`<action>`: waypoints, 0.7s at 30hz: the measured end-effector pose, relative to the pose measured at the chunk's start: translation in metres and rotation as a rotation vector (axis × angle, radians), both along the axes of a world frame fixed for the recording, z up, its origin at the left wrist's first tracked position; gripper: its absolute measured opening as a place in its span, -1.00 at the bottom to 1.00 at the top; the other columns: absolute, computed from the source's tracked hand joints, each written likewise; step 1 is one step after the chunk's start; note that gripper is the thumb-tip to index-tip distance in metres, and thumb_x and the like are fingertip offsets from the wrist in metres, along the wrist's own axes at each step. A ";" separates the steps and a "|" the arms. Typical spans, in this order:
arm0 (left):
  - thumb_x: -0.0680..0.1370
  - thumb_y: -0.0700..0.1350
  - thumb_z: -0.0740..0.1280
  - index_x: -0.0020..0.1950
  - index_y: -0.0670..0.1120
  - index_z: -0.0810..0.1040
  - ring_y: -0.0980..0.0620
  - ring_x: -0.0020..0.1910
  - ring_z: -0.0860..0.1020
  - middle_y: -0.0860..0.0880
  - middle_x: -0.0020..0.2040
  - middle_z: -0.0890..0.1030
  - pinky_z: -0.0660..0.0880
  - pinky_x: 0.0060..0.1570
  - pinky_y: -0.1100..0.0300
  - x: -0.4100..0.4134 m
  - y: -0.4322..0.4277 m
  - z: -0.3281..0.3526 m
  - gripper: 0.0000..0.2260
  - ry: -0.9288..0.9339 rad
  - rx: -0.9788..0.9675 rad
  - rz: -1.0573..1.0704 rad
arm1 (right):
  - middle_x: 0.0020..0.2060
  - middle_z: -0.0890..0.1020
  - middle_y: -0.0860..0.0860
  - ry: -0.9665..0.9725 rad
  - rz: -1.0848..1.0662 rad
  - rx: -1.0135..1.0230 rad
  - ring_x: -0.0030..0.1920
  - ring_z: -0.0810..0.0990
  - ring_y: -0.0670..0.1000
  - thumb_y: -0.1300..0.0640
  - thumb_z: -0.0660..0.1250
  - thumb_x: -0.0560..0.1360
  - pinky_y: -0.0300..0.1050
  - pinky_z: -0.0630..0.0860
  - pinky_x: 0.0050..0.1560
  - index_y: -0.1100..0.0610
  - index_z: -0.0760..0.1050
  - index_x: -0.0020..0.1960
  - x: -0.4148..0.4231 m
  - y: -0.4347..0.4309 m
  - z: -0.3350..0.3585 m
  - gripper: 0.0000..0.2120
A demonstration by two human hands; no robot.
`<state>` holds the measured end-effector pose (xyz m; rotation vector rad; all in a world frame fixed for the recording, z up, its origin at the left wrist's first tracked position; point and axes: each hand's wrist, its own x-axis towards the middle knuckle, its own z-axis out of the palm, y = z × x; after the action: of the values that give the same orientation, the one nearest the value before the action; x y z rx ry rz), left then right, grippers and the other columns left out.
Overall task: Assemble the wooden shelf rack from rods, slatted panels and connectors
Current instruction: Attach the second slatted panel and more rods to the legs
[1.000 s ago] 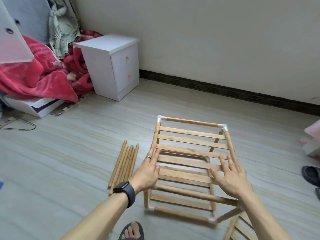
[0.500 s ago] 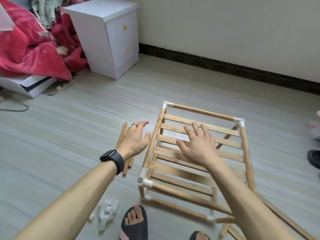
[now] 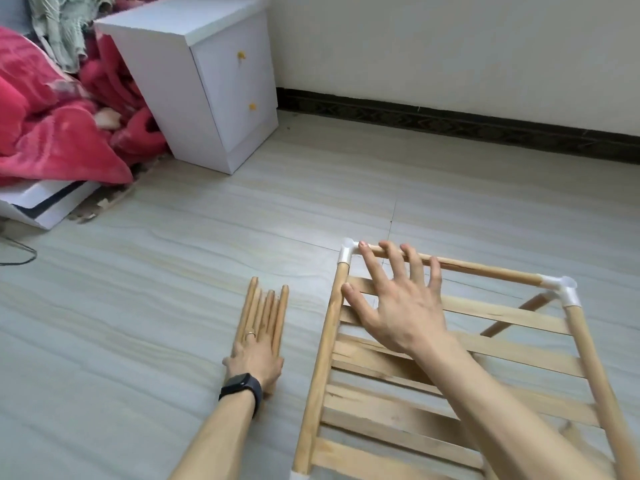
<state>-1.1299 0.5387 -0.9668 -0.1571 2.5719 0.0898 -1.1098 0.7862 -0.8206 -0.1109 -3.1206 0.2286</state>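
Two hands were down on the work, both w/ fingers out straight, neither gripping anything. The left hand (image 3: 254,358) lay flat along the loose rods (image 3: 266,306), fingers running the same way as the sticks, so it was pressing or about to gather them, not closed round one. The right hand (image 3: 401,306) was spread wide over the rack (image 3: 585,358), fingertips at the far rod (image 3: 485,268) just beside the far-left connector (image 3: 347,252), thumb by the left side rod (image 3: 322,358). Touching or just above, couldn't tell.

Outward from there, the top slatted panel (image 3: 502,315) sat btwn the side rods, w/ white caps at both far corners (far-right connector (image 3: 562,289)) and another white bit at the near-left corner, cut by the frame edge. A second set of slats (image 3: 377,363) showed through the gaps below, lying askew to the top ones. A slanting rod (image 3: 512,317) ran under the far-right corner. The rack stood on the floor (image 3: 173,271), w/ the loose rods near its left side, not touching.

Judgement: approx. mid-build or later. Done, by the look: one tier boxed in, far corners capped, something of a lower level in place, though the askew slats may not have been seated. Left: five or six loose rods unfitted, so prob. more uprights and maybe another tier to go. No spare panels or connectors were in view. The rack's near end was cut off, state unknown.
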 end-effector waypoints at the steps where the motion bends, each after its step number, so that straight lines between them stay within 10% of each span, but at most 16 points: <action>1: 0.61 0.19 0.23 0.43 0.05 0.37 -0.15 0.46 0.30 -0.06 0.52 0.26 0.39 0.32 -0.15 0.001 0.003 -0.006 -0.57 -0.017 -0.022 0.000 | 0.61 0.05 -0.08 0.000 0.001 -0.003 0.61 -0.07 0.14 -0.49 -0.27 0.51 0.32 -0.22 0.52 -0.24 -0.15 0.62 0.001 0.000 0.000 -0.26; 13: 0.61 -0.02 0.20 0.32 -0.06 0.55 -0.11 0.39 0.37 -0.08 0.44 0.38 0.41 0.23 0.00 0.008 0.025 -0.017 -0.68 0.039 -0.055 0.071 | 0.60 0.01 -0.09 -0.008 0.000 0.013 0.61 -0.12 0.13 -0.48 -0.24 0.54 0.31 -0.27 0.53 -0.24 -0.19 0.62 0.011 -0.005 -0.005 -0.29; 21: 0.59 0.08 0.16 0.33 -0.03 0.47 -0.24 0.09 0.64 -0.12 0.22 0.64 0.57 0.14 -0.04 -0.024 0.011 0.068 -0.63 0.228 0.638 0.408 | 0.63 -0.06 -0.08 -0.057 -0.018 0.017 0.62 -0.19 0.12 -0.49 -0.26 0.53 0.31 -0.30 0.53 -0.26 -0.25 0.61 0.025 -0.007 -0.001 -0.29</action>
<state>-1.1541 0.5495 -0.8989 -0.4401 2.5497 1.1143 -1.0845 0.7787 -0.8219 -0.1483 -3.1762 0.2023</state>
